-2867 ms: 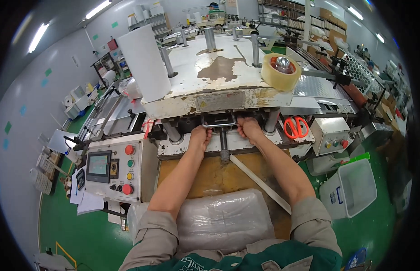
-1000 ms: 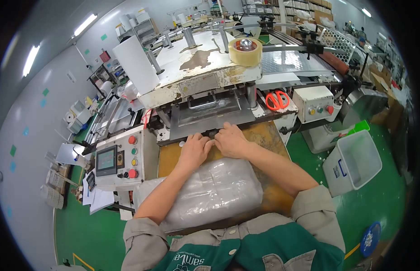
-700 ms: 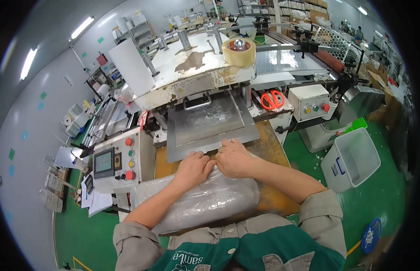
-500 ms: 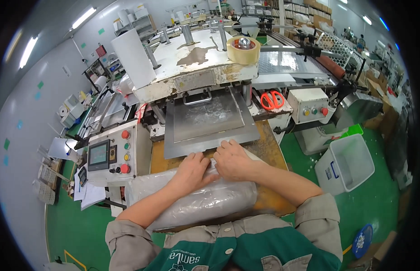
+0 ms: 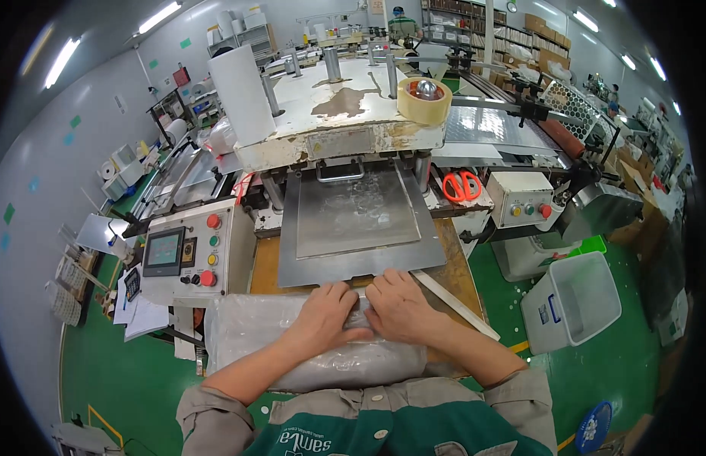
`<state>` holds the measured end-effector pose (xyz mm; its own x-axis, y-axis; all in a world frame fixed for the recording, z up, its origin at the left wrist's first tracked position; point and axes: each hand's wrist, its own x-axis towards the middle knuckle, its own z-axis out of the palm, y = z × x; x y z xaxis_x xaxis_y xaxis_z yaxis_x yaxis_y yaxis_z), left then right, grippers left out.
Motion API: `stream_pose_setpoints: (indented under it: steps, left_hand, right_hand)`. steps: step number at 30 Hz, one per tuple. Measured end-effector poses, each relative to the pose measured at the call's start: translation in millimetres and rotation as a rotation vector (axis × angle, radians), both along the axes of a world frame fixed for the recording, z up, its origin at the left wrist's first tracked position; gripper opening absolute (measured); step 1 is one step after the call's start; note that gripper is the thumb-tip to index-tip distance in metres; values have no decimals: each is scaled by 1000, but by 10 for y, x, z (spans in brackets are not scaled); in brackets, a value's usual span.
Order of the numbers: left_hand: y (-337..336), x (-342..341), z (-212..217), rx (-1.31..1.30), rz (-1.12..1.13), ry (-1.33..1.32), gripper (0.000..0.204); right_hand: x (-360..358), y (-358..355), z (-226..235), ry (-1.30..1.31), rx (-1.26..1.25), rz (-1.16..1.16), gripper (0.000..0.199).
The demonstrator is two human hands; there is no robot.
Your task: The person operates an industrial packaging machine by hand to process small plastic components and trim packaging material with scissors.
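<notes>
— Standing here, what do you see first?

— A big press machine (image 5: 345,121) with a worn white top. Under it a grey metal plate (image 5: 356,224) is slid out over the wooden table (image 5: 265,266).

— And in front of the person?

— A long bundle wrapped in clear plastic (image 5: 250,334) lies across the near edge of the table, just below the plate. Both hands rest on its top, side by side.

— Do they grip it?

— The left hand (image 5: 325,315) lies flat, fingers bent a little onto the plastic. The right hand (image 5: 398,304) is the same, palm down. If they pinch the film, I cannot tell.

— Smaller things?

— A control panel (image 5: 189,251) at the left, a white bin (image 5: 577,300) at the right, a tape roll (image 5: 423,99) and orange scissors (image 5: 463,185).
</notes>
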<state>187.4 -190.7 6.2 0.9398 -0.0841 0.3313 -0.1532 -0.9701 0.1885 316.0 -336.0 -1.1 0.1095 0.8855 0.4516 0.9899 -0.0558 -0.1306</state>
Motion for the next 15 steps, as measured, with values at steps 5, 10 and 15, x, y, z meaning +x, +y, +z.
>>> stream_pose_setpoints:
  steps: [5, 10, 15]
  left_hand:
    - [-11, 129, 6, -41, 71, 30, 60]
    - [-90, 76, 20, -7, 59, 74, 63]
    - [-278, -164, 58, -51, -40, 96, 61]
  right_hand:
    - [60, -10, -13, 1, -2, 2, 22]
    - [-30, -110, -36, -30, -24, -8, 23]
    - [-274, -343, -42, 11, 52, 39, 21]
